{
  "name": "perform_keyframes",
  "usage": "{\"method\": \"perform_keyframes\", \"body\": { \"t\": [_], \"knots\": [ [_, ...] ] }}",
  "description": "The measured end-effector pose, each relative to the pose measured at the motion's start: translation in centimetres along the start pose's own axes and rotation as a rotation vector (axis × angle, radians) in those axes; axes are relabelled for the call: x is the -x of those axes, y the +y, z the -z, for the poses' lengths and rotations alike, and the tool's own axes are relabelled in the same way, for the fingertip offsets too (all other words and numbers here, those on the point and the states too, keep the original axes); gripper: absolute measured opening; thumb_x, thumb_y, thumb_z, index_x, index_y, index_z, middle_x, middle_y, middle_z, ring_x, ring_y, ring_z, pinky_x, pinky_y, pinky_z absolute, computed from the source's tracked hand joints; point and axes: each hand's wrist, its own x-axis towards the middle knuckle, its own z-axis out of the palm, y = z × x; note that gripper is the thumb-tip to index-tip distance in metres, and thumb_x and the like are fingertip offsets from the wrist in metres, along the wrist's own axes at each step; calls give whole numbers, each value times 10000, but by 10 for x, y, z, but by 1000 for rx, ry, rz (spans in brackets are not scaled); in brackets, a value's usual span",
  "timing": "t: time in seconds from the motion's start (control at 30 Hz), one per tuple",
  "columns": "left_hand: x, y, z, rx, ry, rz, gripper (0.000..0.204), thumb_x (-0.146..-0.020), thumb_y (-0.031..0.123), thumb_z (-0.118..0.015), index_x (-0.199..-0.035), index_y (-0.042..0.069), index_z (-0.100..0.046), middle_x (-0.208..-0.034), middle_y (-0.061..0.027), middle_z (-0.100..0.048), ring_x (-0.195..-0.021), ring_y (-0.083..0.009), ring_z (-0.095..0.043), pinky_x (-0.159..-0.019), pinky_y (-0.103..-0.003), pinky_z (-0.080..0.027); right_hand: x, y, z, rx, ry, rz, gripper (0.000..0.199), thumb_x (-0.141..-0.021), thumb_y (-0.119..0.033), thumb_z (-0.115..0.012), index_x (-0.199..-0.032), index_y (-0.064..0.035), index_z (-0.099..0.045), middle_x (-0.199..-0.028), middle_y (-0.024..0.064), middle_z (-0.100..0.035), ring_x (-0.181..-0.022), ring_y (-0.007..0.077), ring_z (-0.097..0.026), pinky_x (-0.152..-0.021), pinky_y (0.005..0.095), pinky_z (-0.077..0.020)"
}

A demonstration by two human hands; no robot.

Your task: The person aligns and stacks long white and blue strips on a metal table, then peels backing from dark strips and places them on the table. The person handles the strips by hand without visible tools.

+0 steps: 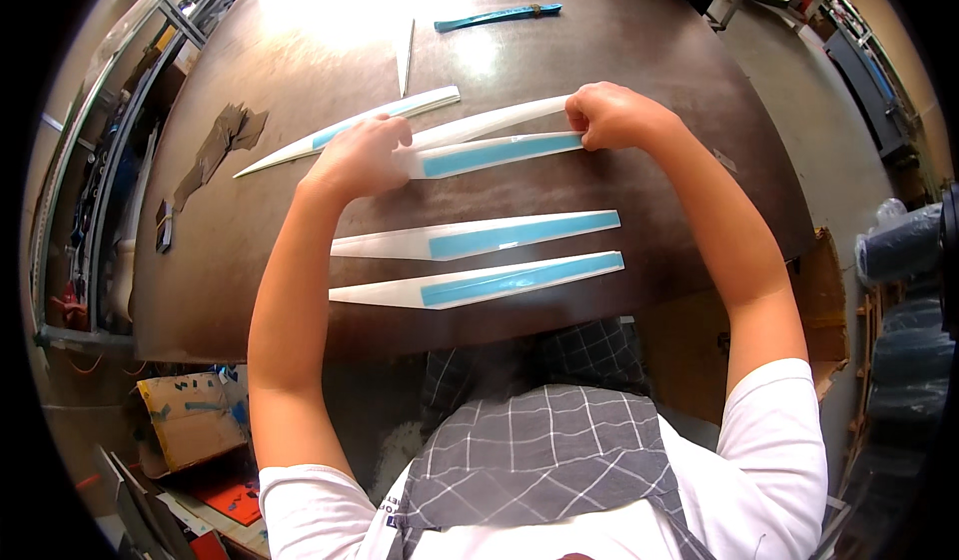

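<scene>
Across the middle of the table, my right hand (617, 117) is closed on the right end of a long white tapered strip (494, 123). My left hand (362, 157), slightly blurred, is closed around its left part, with the fingertips partly hidden. Just below the white strip, a tapered strip with a light-blue panel (499, 154) spans between the same hands; its right tip touches my right fingers. Whether the two are joined I cannot tell. Nearer me lie two similar blue-and-white strips, one (524, 236) above the other (524, 279), both pointing left.
Beyond my left hand rests a stack of tapered strips (420, 102). Farther off are a thin white pointed piece (405, 58) and a blue banded bundle (497, 17). Dark brown scraps (222, 145) lie at left on the brown table (619, 45). Shelving (95, 160) stands beyond its left edge.
</scene>
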Motion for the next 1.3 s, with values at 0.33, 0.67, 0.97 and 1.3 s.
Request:
{"method": "perform_keyframes", "body": {
  "t": [0.33, 0.67, 0.97, 1.3],
  "knots": [
    [3, 3, -4, 100, -37, 3, 251, -753, 58, -678, -1000, 19, -650, -1006, -130, -656, -983, -289, -632, -866, -355, -505, 12, 9, -13, -111, 97, 91, 132, -752, -3, -676, -882, -21, -664, -894, 179, -685, -874, 347, -652, -726, 411, -518],
    [56, -16, 3, 610, -168, -55, 283, -809, -1, -610, -1091, 15, -628, -965, -64, -619, -895, -163, -580, -799, -315, -496, 56, 12, -12, -573, -105, 174, 144, -769, -25, -705, -881, -24, -616, -781, 3, -604, -744, 91, -562, -665, 277, -465],
    [101, 25, -25, 282, -57, 27, 288, -773, 45, -655, -1039, 24, -546, -957, -140, -603, -900, -298, -605, -815, -372, -501, 103, -20, -34, -376, -53, 42, 229, -759, -17, -683, -968, -20, -591, -828, 100, -612, -795, 222, -596, -737, 346, -504],
    [94, 28, -18, -22, -17, -31, 408, -701, 67, -672, -1100, 62, -586, -978, -109, -621, -1055, -310, -591, -943, -399, -477, 104, -35, -42, -66, 44, 92, 261, -749, -26, -673, -985, -30, -560, -1006, 125, -634, -1031, 335, -596, -879, 411, -493]
  ]
}}
